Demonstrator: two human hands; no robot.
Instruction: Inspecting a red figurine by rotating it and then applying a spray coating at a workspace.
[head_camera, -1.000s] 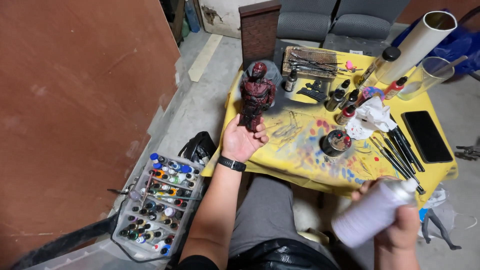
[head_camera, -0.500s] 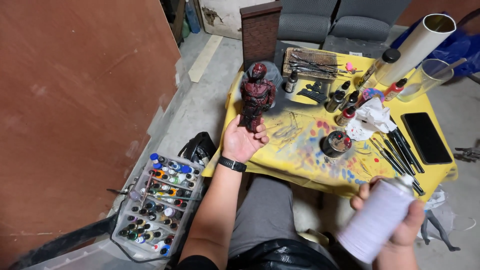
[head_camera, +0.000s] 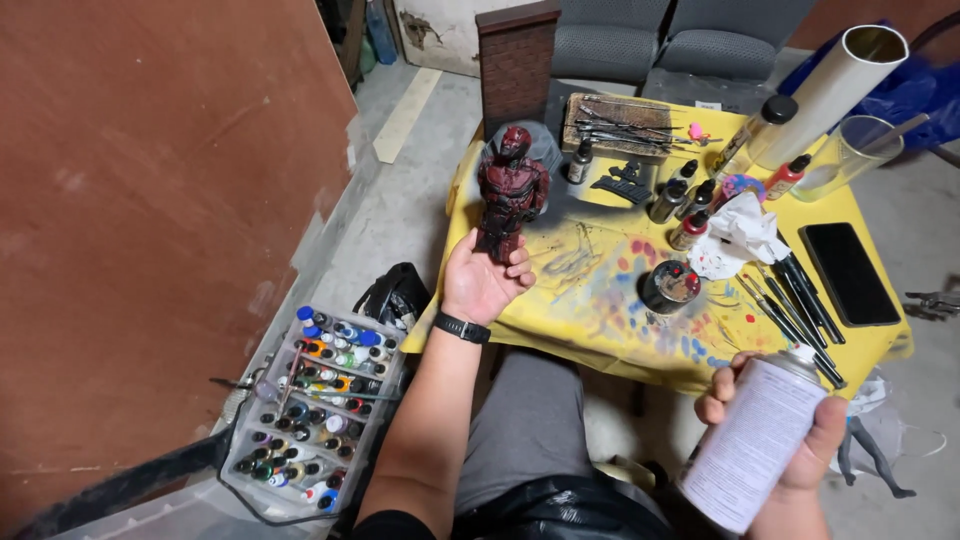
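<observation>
The left hand (head_camera: 482, 283) has its fingers clenched around the base of a dark red figure (head_camera: 510, 193), holding it upright above the near left corner of the yellow, paint-smeared worktop (head_camera: 600, 310). The right hand (head_camera: 790, 455) grips a white spray can (head_camera: 755, 450), tilted, low at the right, just in front of the worktop's near edge. A clear box of small paint bottles (head_camera: 315, 405) sits on the floor to the left.

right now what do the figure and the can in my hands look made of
Figure: likely resin or plastic, dark red paint with a dull sheen; crisp moulded detail. Spray can: probably metal, matte white body with a plastic nozzle; rigid, smooth cylinder. Neither is certain from looks alone.
</observation>
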